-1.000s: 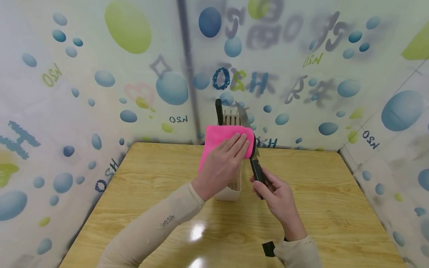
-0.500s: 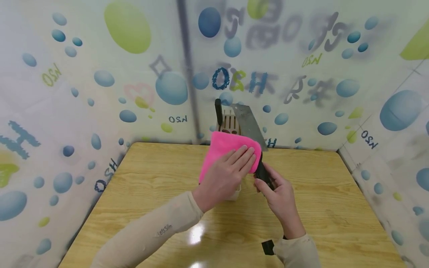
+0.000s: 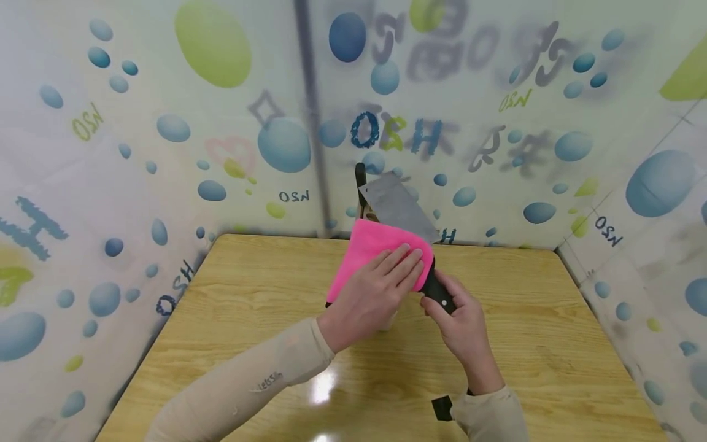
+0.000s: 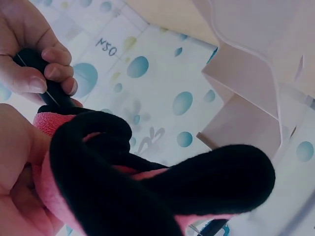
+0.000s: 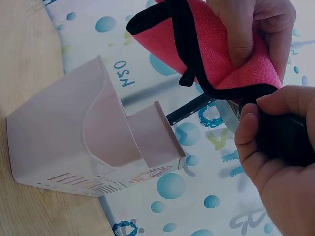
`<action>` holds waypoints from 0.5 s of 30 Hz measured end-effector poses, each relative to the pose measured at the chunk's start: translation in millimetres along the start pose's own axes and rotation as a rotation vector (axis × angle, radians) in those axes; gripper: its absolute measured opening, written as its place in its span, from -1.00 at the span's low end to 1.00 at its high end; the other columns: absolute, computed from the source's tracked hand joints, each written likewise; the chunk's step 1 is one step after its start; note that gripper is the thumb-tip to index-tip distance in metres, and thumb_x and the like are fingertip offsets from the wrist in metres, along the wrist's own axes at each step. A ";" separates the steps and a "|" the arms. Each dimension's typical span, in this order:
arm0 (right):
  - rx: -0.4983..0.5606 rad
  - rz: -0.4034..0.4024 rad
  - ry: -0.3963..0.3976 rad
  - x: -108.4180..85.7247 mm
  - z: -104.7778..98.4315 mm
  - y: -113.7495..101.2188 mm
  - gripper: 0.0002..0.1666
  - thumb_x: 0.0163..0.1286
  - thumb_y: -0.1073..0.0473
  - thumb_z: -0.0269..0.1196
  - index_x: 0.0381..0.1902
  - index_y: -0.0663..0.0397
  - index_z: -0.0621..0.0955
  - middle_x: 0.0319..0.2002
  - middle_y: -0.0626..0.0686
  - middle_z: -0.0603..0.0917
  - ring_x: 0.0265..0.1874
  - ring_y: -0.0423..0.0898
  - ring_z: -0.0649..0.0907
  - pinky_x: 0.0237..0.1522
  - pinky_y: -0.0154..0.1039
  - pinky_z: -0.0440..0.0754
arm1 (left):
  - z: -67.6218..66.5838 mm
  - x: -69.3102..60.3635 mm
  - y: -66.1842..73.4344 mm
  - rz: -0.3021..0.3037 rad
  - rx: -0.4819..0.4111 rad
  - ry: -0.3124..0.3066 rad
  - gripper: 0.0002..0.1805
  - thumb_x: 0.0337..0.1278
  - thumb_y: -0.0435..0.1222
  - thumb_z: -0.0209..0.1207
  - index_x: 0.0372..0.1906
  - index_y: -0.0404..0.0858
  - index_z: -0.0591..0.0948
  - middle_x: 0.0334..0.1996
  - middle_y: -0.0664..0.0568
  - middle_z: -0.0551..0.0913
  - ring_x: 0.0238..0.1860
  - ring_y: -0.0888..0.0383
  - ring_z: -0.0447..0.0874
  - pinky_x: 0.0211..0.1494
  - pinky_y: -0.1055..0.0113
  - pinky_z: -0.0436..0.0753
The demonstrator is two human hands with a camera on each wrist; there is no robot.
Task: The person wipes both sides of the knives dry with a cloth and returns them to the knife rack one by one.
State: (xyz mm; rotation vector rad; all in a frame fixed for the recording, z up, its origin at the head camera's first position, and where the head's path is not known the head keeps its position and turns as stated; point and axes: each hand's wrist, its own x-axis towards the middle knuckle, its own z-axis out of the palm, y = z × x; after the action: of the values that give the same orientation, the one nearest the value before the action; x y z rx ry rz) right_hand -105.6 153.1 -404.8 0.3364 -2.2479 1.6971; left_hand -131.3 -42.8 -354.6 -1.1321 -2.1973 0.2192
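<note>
Above the table, my right hand [image 3: 464, 328] grips the black handle of a cleaver [image 3: 399, 205], whose broad grey blade points up and left. My left hand [image 3: 367, 298] pinches a pink cloth [image 3: 367, 242] over the lower blade beside the handle. Its fingers lie on top in the head view, and the thumb presses the cloth from the other side in the right wrist view. The cloth's black border [image 5: 189, 46] hangs folded there. Under the cloth, the lower blade is hidden.
Behind the hands, a pale plastic knife holder [image 5: 59, 128] stands on the wooden table [image 3: 530, 313], mostly hidden in the head view. A black-handled tool [image 3: 361, 184] sticks up from it. Patterned walls [image 3: 475, 123] close off the back and sides.
The cleaver has turned from nearly edge-on to showing its broad face, its top swinging left. Both the cloth and the left hand have shifted slightly down and right.
</note>
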 end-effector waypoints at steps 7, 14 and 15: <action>-0.035 -0.065 -0.015 -2.0 1.1 3.5 -0.43 0.35 0.47 0.32 0.33 0.35 0.55 0.13 0.27 0.65 -0.24 -0.24 0.66 -0.25 -0.47 0.67 | 0.1 0.4 -6.7 -0.005 -0.014 -0.008 -0.34 0.24 -0.21 0.35 0.43 -0.29 0.52 0.41 -0.09 0.54 0.48 -0.05 0.43 0.54 0.14 0.39; -0.069 -0.094 -0.036 -3.1 -0.1 3.2 -0.45 0.35 0.45 0.33 0.31 0.24 0.60 0.04 0.18 0.68 -0.19 -0.09 0.58 -0.28 -0.38 0.59 | -0.8 1.9 -14.6 -0.010 -0.020 -0.008 -0.42 0.33 -0.29 0.32 0.41 -0.30 0.53 0.38 -0.10 0.56 0.45 -0.05 0.47 0.55 0.16 0.39; -0.069 -0.099 -0.041 -3.1 -0.3 3.1 -0.45 0.36 0.45 0.33 0.31 0.23 0.60 0.03 0.17 0.68 -0.19 -0.07 0.57 -0.28 -0.38 0.59 | -0.7 2.0 -15.6 -0.013 -0.018 -0.006 -0.43 0.34 -0.29 0.32 0.41 -0.30 0.54 0.38 -0.10 0.57 0.44 -0.05 0.48 0.55 0.15 0.39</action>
State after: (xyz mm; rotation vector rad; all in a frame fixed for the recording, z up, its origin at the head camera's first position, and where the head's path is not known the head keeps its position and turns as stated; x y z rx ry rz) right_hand -103.8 154.3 -408.7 0.4627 -2.2730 1.5726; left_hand -142.1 -50.9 -346.5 -1.1285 -2.2153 0.1974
